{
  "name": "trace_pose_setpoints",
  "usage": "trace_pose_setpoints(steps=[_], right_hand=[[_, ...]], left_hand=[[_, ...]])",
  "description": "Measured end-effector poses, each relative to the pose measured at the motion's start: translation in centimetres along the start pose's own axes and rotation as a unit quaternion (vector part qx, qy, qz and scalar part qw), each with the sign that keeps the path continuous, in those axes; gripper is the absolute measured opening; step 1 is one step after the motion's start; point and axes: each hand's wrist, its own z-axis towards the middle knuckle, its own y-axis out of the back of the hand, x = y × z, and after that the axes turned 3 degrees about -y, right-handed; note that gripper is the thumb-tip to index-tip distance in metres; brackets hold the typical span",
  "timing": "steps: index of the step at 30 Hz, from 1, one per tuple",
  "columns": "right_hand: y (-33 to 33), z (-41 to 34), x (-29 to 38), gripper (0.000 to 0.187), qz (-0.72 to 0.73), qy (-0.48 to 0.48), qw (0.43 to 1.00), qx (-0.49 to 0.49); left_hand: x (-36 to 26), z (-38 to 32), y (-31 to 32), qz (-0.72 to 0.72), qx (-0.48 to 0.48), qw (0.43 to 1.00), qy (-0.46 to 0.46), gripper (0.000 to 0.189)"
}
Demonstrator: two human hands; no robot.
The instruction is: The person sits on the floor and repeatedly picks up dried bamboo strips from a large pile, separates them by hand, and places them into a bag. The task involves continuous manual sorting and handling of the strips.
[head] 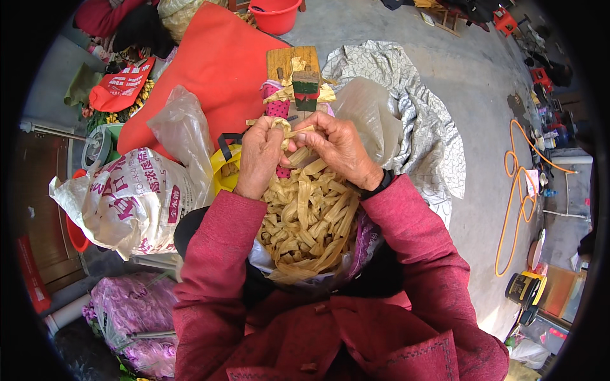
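Both hands meet over a bag of dried, pale yellow plant-fibre strips (305, 209). My left hand (262, 155) pinches a looped, folded strip (282, 127) between thumb and fingers. On the right side of that loop, my right hand (336, 143) grips an end of the strip with thumb and forefinger. Just beyond the hands stands a wooden block with green and red bands (306, 90), with loose strips around it and a wooden board (291, 59) behind. Pink dotted cloth (278, 105) lies beside the block.
A printed white sack (138, 200) and a yellow bag (225, 166) are at left. A red sheet (228, 66) spreads behind them, below a red basin (276, 16). Patterned grey cloth (424, 128) lies at right; farther right, an orange hose (513, 181) loops over the floor.
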Motion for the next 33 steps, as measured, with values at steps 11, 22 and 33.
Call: trace_pose_setpoints(steps=[11,22,33], right_hand=[[0.0,0.3,-1.0,0.012,0.339,-0.243,0.906,-0.068],[1.9,0.4,-1.2,0.018,0.366,-0.355,0.850,0.132],[-0.9,0.0,-0.7,0.019,0.091,-0.147,0.984,-0.048]], left_hand=[[0.5,-0.1,-0.3,0.128,0.001,0.969,-0.213,0.013],[-1.4,-0.9,0.6,-0.077,0.173,0.981,-0.044,0.032],[0.9,0.1,1.4,0.167,0.040,0.981,-0.092,0.021]])
